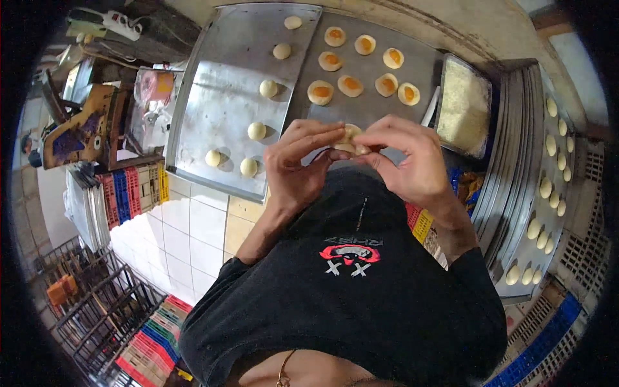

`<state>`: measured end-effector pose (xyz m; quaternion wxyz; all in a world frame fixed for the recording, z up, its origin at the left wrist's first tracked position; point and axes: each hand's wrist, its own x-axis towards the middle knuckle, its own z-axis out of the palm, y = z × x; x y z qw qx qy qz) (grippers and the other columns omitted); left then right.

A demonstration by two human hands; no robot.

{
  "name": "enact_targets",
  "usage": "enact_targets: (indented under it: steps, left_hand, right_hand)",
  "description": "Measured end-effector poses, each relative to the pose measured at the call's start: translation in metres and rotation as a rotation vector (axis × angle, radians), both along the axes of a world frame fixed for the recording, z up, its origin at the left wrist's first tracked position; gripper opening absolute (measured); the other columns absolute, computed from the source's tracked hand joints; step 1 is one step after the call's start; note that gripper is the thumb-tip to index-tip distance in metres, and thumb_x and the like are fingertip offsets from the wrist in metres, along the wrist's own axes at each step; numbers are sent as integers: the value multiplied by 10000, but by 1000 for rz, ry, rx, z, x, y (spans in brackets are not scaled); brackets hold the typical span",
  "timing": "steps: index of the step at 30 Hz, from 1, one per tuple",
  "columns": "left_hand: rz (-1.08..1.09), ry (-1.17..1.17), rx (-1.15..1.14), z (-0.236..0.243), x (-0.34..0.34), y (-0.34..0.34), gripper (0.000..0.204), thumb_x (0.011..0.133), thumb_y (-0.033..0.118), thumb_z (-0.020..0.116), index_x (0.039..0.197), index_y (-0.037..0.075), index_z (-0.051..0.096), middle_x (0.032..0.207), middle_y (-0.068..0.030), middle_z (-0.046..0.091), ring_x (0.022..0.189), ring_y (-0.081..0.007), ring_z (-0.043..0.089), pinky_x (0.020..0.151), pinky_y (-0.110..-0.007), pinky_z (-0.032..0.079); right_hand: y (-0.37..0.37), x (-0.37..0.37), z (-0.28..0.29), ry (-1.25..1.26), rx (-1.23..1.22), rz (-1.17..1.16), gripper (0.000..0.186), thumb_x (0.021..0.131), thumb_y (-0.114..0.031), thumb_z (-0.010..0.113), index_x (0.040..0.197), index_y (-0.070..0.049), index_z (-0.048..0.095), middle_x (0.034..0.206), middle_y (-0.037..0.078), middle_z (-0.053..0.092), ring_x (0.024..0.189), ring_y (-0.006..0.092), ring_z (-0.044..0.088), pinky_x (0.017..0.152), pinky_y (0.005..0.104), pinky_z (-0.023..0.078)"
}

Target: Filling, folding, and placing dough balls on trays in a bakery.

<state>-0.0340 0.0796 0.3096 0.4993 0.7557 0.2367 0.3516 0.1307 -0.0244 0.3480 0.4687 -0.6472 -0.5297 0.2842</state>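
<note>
Between my two hands, close in front of my chest, is a small piece of pale dough [349, 137]. My left hand [303, 155] grips it from the left, fingers curled round its edge. From the other side my right hand [406, 151] pinches the dough's rim between thumb and fingertips. Beyond my hands, several flattened dough rounds with orange filling [350, 86] lie on a metal tray [306, 122]. Smooth dough balls [256, 131] sit spaced out on another metal tray [200, 109] to the left.
At the right of the filled rounds is a rectangular container [463, 106] of pale yellow material. Beside it stand stacked metal trays [509, 142], and farther right another tray [525, 271] bears several dough balls. Colourful plastic crates [132, 193] and a power strip [122, 26] are at left.
</note>
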Motion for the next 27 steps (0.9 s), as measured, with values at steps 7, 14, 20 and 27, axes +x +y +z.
enact_targets:
  steps: [7,14,20,27]
  left_hand:
    - [32,-97,169,-8,-35,-11,407,717,-183,555,1043,25,682,1055,-140,684,1106,-275,608,1018,-473,409]
    - [369,-150,85,-6,-58,-15,472,770,-166,524,1208,1,585,1312,-250,493,1194,-325,532,1011,-447,420]
    - [449,-326,103,-17,-81,-12,424,854,-74,538,1275,-45,493,1469,-281,269,1267,-366,452,990,-382,442]
    - [539,-649,-976,-32,-95,-15,514,980,453,330,927,2,572,749,-65,599,633,-119,554,576,-247,442]
  right_hand:
    - [24,-27,0,-128,67,151,226,662,4,738,881,-11,680,933,118,661,819,252,668,709,319,531]
    - [60,-75,-3,-197,277,173,280,657,83,670,919,-16,675,931,121,663,822,263,671,708,333,539]
    - [76,-92,-8,-259,354,338,218,674,40,727,877,-18,672,896,113,658,756,217,671,629,307,537]
    - [94,-130,-9,1,14,468,174,709,-91,789,791,-25,650,833,94,642,686,186,639,565,282,503]
